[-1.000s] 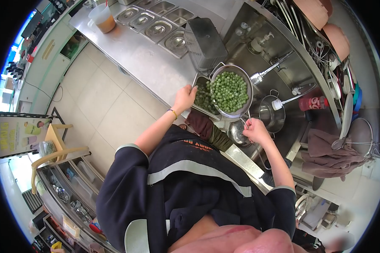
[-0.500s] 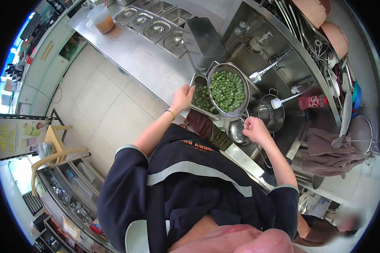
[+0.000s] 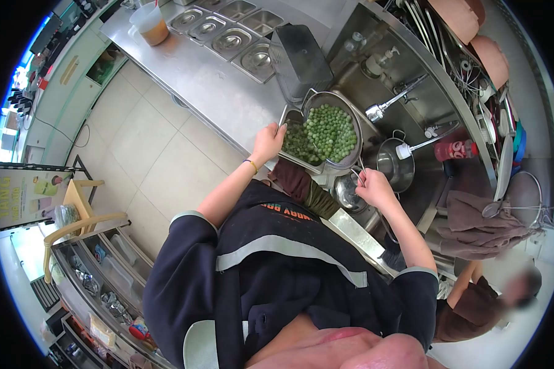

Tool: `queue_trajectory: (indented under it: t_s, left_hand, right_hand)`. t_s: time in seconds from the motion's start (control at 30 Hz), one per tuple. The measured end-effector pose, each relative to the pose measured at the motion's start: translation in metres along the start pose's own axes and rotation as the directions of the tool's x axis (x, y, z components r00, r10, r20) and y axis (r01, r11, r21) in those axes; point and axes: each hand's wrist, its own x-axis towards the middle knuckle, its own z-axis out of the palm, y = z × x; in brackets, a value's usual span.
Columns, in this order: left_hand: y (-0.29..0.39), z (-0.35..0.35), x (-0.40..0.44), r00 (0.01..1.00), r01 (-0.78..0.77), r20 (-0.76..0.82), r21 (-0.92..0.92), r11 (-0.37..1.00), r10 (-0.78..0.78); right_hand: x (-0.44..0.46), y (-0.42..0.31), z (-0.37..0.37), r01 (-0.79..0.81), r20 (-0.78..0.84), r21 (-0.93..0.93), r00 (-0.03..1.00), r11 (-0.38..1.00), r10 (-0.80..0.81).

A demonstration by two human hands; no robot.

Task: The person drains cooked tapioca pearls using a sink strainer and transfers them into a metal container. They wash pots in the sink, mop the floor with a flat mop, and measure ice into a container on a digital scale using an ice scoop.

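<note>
Left hand [image 3: 269, 142] grips metal pan [image 3: 303, 163] edge; right hand [image 3: 374, 188] clamps strainer [image 3: 359, 126] handle. Strainer overhangs one pan edge; counter [image 3: 221, 98] extends beyond the other.

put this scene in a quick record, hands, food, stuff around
left hand: on the rim of the metal pan
right hand: gripping the handle of the strainer
food: round green pieces in the strainer, more green pieces in the pan
sink side: metal pot, bottle
counter: jug
</note>
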Motion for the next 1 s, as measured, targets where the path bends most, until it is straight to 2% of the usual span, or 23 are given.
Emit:
queue_trajectory:
  t_s: [0.53,1.0]
  left_hand:
    - [-0.001,-0.004,-0.001,1.000,0.010,0.018,-0.010,1.000,-0.010]
    - [-0.010,-0.007,-0.005,0.999,0.031,0.015,-0.108,0.994,-0.030]
  right_hand:
    - [-0.002,-0.008,0.010,0.050,-0.108,-0.169,0.992,0.984,-0.069]
    - [-0.010,-0.024,0.017,0.036,-0.160,-0.289,0.983,0.957,-0.086]
